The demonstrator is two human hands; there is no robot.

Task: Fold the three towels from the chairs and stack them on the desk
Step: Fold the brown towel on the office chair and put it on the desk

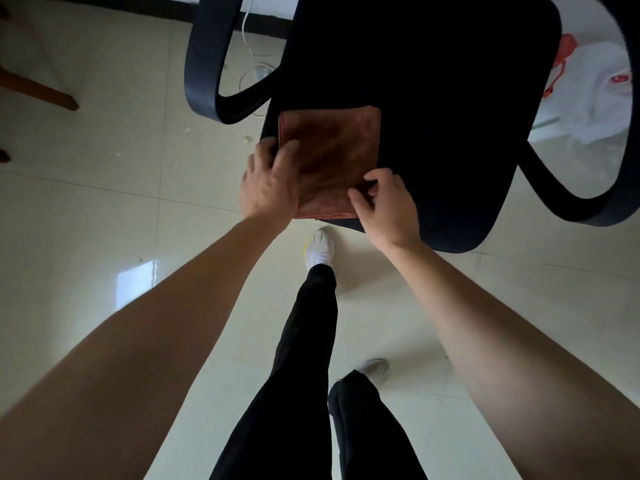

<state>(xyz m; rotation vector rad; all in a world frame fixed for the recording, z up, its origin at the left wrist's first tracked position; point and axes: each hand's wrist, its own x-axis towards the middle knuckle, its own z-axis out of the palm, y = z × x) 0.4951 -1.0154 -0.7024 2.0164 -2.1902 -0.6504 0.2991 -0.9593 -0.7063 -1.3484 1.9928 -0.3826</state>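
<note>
1. Pale glossy floor tiles (104,188) spread under and all round my grip, with thin grout lines.
2. Far left of my grip, a brown wooden leg (38,91) slants across the tiles.
3. Beyond my grip and slightly left, a thin white cable (243,36) trails down and loops on the floor.
4. Far right and beyond my grip, a crumpled white plastic bag (595,98) with red print lies on the floor.
5. Just left of my grip, a few pale crumbs (247,138) dot the tiles.
6. Nearer me and to the left, a bright patch of light (135,282) shines on the floor.
</note>
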